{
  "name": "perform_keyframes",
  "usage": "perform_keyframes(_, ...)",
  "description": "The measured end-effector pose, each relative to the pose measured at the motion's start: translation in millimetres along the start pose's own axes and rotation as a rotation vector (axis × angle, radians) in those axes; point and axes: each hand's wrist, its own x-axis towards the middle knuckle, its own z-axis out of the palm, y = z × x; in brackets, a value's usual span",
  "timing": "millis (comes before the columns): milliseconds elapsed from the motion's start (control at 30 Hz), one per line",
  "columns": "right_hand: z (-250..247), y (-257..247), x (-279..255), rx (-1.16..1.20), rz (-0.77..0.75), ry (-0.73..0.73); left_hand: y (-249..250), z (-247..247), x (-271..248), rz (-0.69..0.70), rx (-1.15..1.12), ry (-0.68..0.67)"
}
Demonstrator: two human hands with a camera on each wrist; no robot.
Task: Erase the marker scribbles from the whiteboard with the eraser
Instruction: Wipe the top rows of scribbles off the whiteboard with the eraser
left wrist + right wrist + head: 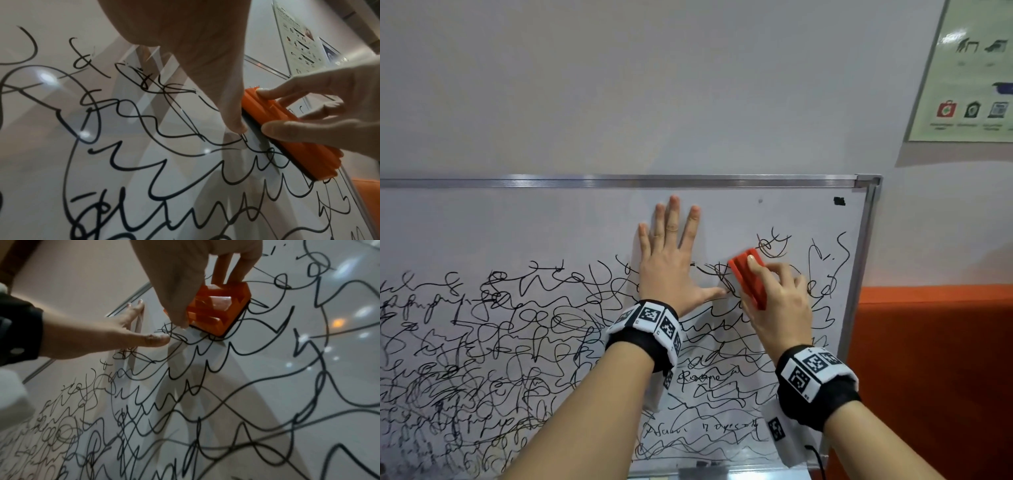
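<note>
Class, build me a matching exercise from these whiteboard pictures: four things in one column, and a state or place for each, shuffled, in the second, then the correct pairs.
Column one
1. left hand
2. right hand
3. eraser
4. poster

Column two
A. orange, its dark pad against the whiteboard over black scribbles
B. on the wall, above and right of the board's top right corner
C. flat on the board, fingers spread
D. grips the eraser by its sides

Pairs: 1-C, 2-D, 3-A, 4-B
</note>
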Motion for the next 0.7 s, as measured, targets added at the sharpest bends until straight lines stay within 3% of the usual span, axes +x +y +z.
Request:
perform_keyframes(167, -11, -2, 29, 0.035, 0.046, 0.056, 3, -3, -1, -0.011, 0.009, -0.001)
perform_keyframes(367, -8, 9, 4, 0.030, 0.014, 0.039, 6, -2, -1, -0.026, -0.016, 0.040)
perform_keyframes(567, -19, 8, 42, -0.017, 0.093, 0.085, 8, 4, 0, -0.035, -0.033, 0.080)
perform_keyframes(700, -8, 7, 13, -0.049, 0.091, 0.062, 22, 7, 4, -0.103, 0.009, 0.096)
